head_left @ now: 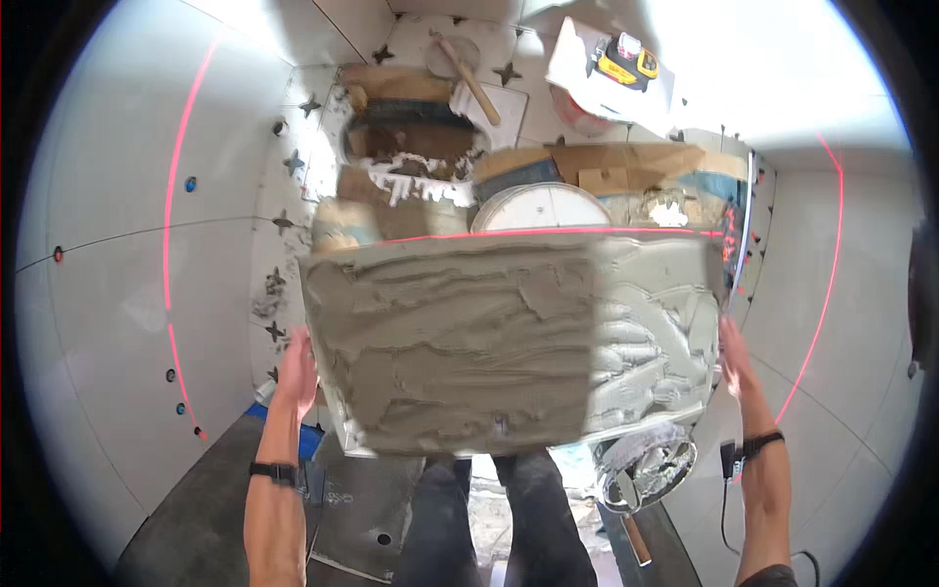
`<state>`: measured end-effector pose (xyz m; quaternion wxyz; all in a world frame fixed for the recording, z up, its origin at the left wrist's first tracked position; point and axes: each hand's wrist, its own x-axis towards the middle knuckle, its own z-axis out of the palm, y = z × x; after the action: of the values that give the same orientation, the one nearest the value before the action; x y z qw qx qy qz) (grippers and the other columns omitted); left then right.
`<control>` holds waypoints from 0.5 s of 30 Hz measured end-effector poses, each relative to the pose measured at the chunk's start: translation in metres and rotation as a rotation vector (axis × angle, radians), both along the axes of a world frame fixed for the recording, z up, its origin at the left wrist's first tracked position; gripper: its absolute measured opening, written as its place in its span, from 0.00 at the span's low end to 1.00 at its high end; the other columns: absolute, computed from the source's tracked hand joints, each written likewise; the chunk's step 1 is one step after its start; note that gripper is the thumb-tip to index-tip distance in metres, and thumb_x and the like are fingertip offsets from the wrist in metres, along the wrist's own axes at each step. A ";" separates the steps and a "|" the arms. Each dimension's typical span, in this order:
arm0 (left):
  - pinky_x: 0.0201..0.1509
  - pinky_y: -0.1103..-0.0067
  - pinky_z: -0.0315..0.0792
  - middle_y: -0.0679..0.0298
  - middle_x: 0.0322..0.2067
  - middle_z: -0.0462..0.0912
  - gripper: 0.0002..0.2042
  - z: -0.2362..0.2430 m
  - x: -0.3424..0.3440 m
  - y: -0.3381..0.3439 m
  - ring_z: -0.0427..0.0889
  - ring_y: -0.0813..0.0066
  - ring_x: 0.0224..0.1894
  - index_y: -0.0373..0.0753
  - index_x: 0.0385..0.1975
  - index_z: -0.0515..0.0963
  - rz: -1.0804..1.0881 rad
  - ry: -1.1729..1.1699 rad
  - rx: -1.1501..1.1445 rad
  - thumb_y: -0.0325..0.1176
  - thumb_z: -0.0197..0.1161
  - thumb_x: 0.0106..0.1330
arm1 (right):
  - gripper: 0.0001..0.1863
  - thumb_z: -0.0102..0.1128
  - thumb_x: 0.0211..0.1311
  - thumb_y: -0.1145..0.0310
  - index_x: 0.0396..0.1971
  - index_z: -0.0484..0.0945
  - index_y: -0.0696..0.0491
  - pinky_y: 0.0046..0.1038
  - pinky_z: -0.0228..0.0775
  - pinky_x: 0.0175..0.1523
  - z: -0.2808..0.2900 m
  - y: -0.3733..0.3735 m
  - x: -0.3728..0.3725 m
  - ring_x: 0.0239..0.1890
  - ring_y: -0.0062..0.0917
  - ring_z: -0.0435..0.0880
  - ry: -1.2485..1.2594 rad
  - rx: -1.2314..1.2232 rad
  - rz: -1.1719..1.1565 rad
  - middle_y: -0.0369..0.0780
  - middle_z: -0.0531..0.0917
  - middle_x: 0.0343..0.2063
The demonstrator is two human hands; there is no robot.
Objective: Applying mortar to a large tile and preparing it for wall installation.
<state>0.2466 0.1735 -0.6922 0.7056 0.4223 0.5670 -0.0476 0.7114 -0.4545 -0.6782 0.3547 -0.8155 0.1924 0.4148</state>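
A large rectangular tile (460, 342) fills the middle of the view, its upward face spread with ridged grey mortar. My left hand (302, 377) grips its left edge, and my right hand (734, 358) grips its right edge. The fingers beneath the tile are hidden. Sunlight falls on the tile's right part, while the left part lies in shade. Below its lower right corner stands a bucket (648, 468) smeared with mortar, partly covered by the tile. A wooden-handled tool (636, 538) leans at that bucket.
White tiled walls (108, 293) rise on both sides, crossed by red laser lines. Beyond the tile are cardboard pieces (606, 181), a white round lid (540, 207), a mortar-stained tub (416, 137) and a wooden-handled mallet (469, 80). A yellow-and-black tool (626, 64) sits on a white board.
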 end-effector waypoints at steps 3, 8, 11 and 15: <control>0.76 0.61 0.54 0.52 0.72 0.63 0.43 0.078 0.001 0.003 0.62 0.58 0.73 0.34 0.76 0.51 -0.054 0.069 0.057 0.67 0.33 0.76 | 0.29 0.45 0.76 0.43 0.66 0.68 0.45 0.39 0.62 0.62 0.040 -0.047 -0.018 0.58 0.27 0.72 0.018 -0.009 -0.053 0.36 0.76 0.59; 0.57 0.68 0.73 0.59 0.65 0.70 0.46 0.238 -0.009 0.023 0.78 0.68 0.53 0.34 0.75 0.55 -0.244 -0.120 0.055 0.71 0.35 0.73 | 0.31 0.43 0.74 0.39 0.63 0.71 0.47 0.41 0.72 0.54 0.145 -0.034 -0.041 0.54 0.30 0.78 0.089 0.165 -0.115 0.39 0.80 0.54; 0.50 0.73 0.73 0.62 0.56 0.73 0.45 0.290 -0.018 0.035 0.77 0.76 0.45 0.34 0.75 0.55 -0.135 -0.220 0.110 0.71 0.35 0.73 | 0.36 0.41 0.74 0.38 0.70 0.65 0.50 0.41 0.72 0.59 0.147 -0.024 -0.036 0.60 0.36 0.77 0.049 0.246 0.000 0.47 0.76 0.61; 0.63 0.65 0.72 0.56 0.68 0.67 0.46 0.370 -0.025 0.058 0.77 0.66 0.61 0.34 0.76 0.53 -0.295 -0.284 0.245 0.71 0.34 0.73 | 0.44 0.44 0.72 0.35 0.78 0.48 0.46 0.39 0.62 0.67 0.197 -0.078 0.003 0.65 0.38 0.69 -0.029 0.526 0.023 0.44 0.62 0.72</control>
<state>0.2219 0.2319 -0.3225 0.7072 0.5853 0.3960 -0.0212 0.7143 -0.5325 -0.4814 0.5523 -0.7034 0.0634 0.4429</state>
